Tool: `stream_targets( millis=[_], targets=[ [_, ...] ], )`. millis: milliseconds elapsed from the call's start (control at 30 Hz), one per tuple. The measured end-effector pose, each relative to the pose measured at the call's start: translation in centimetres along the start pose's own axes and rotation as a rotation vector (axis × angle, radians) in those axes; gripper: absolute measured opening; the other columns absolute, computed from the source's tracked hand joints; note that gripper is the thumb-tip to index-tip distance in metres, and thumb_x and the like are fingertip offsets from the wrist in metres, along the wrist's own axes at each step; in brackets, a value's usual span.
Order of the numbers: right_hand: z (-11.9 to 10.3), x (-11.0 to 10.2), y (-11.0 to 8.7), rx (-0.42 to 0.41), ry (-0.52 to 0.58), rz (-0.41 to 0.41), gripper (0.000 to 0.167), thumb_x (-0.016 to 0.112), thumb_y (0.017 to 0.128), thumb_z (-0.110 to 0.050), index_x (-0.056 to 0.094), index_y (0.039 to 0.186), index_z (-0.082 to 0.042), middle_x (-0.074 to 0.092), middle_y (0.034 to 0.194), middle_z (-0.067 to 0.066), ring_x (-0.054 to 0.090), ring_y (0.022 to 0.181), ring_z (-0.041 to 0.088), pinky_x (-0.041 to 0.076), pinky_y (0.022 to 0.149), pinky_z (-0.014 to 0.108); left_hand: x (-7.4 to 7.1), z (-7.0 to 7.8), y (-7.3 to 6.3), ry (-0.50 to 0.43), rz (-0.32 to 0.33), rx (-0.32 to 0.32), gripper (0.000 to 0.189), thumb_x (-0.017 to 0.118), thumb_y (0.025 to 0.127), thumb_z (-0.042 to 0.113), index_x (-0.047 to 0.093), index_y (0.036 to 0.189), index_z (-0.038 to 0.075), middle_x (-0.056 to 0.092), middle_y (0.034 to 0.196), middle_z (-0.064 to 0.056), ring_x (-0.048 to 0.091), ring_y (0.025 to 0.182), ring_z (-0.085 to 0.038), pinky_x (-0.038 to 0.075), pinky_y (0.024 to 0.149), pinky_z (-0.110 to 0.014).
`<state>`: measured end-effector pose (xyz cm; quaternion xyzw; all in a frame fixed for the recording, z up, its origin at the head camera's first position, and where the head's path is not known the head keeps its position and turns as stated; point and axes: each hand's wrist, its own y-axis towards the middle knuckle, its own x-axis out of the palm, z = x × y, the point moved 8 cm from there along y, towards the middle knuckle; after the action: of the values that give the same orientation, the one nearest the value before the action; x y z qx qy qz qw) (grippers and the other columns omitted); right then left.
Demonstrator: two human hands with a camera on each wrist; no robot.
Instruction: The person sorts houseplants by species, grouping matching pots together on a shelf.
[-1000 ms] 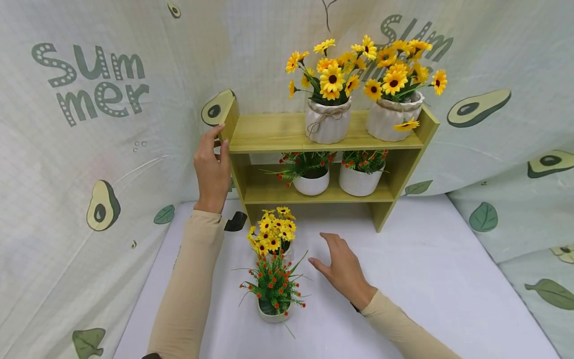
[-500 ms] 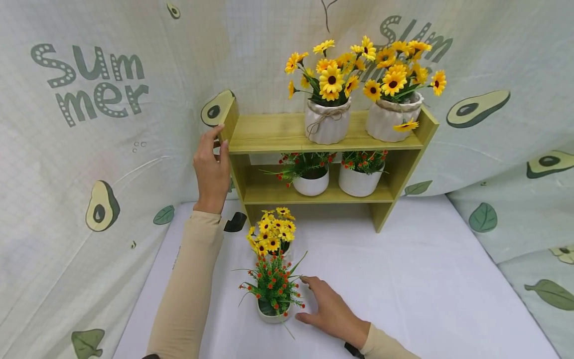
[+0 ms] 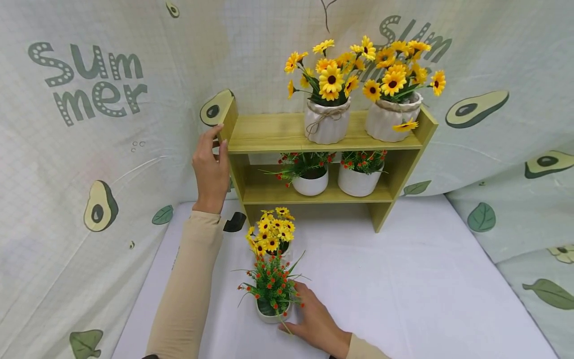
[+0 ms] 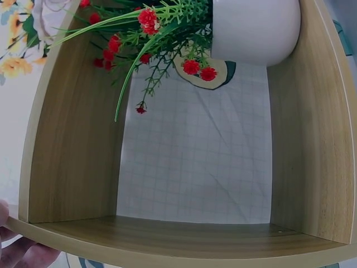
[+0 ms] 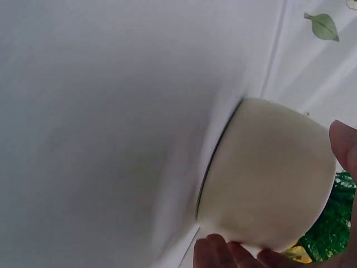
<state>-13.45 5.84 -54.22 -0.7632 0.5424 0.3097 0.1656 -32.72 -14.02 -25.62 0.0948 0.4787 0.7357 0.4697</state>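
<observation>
A pale cloth (image 3: 54, 169) printed with avocados and leaves hangs in soft folds behind the shelf, and a smooth white table (image 3: 417, 279) spreads out in front of it. The shelf (image 3: 264, 133) itself is two-tiered, of flat yellowish boards with a wood grain. On its top board, toward the right end, stand two fluted white pots (image 3: 326, 124) tied with twine and filled with yellow daisy-like flowers. Its lower board carries two plain rounded white pots (image 3: 310, 185) with red-dotted greenery.

At the shelf's left end, the left hand (image 3: 212, 174) grips the edge of the side panel, thumb against the front and fingers round the outside. In front of the shelf, toward its left end, a red-flowered plant (image 3: 271, 286) stands on the table in a smooth, off-white rounded pot. The right hand (image 3: 316, 319) curves round that pot's right side, fingers on the flank nearer the shelf, thumb on the opposite flank. A smaller yellow-flowered plant (image 3: 271, 234) stands between it and the shelf.

Half a second ago the right hand was apart from the pot; now it has closed in, while the left hand and the plants hold their places.
</observation>
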Motion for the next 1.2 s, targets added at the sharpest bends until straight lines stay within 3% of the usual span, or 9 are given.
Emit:
stream_targets(
  millis=[333, 633, 733, 867, 1200],
  targets=[
    [-1.2, 1.0, 0.6, -0.064, 0.039, 0.042, 0.099, 0.09, 0.082, -0.046, 0.043, 0.159, -0.003, 0.053, 0.155, 0.014, 0.052, 0.134, 0.032, 0.046, 0.11, 0.05, 0.0, 0.1, 0.0, -0.004, 0.008, 0.014, 0.034, 0.058, 0.109, 0.009, 0.061, 0.141, -0.002, 0.066, 0.132, -0.024, 0.068, 0.111, -0.038, 0.058, 0.078, -0.044],
    [-1.6, 2.1, 1.7, -0.025, 0.124, 0.085, 0.099, 0.097, 0.073, -0.045, 0.052, 0.155, -0.014, 0.058, 0.152, 0.005, 0.052, 0.135, 0.03, 0.044, 0.111, 0.051, 0.0, 0.1, 0.0, 0.003, 0.008, 0.014, 0.034, 0.058, 0.11, 0.01, 0.061, 0.142, -0.001, 0.066, 0.132, -0.023, 0.069, 0.111, -0.038, 0.057, 0.077, -0.043],
    [-1.8, 2.2, 1.9, -0.031, 0.114, 0.115, 0.092, 0.097, 0.071, -0.044, 0.058, 0.151, -0.019, 0.062, 0.145, 0.001, 0.053, 0.13, 0.027, 0.045, 0.107, 0.048, 0.0, 0.0, 0.0, 0.004, 0.007, 0.003, 0.034, 0.058, 0.11, 0.011, 0.061, 0.141, -0.001, 0.066, 0.133, -0.023, 0.069, 0.111, -0.038, 0.056, 0.077, -0.043],
    [-2.0, 2.4, 2.1, -0.029, 0.06, 0.14, 0.09, 0.097, 0.072, -0.044, 0.058, 0.148, -0.016, 0.064, 0.138, 0.0, 0.055, 0.123, 0.024, 0.048, 0.103, 0.043, 0.0, 0.0, 0.1, 0.009, 0.004, 0.003, 0.034, 0.057, 0.11, 0.011, 0.061, 0.142, -0.001, 0.066, 0.133, -0.023, 0.068, 0.112, -0.037, 0.057, 0.078, -0.043],
    [-1.9, 2.1, 1.7, -0.041, 0.045, 0.11, 0.088, 0.098, 0.072, -0.041, 0.06, 0.147, -0.015, 0.066, 0.135, -0.004, 0.056, 0.12, 0.02, 0.049, 0.103, 0.042, 0.0, 0.1, 0.0, 0.004, 0.007, 0.02, 0.034, 0.058, 0.109, 0.009, 0.061, 0.141, -0.002, 0.066, 0.13, -0.023, 0.069, 0.111, -0.038, 0.057, 0.077, -0.041]
  ],
)
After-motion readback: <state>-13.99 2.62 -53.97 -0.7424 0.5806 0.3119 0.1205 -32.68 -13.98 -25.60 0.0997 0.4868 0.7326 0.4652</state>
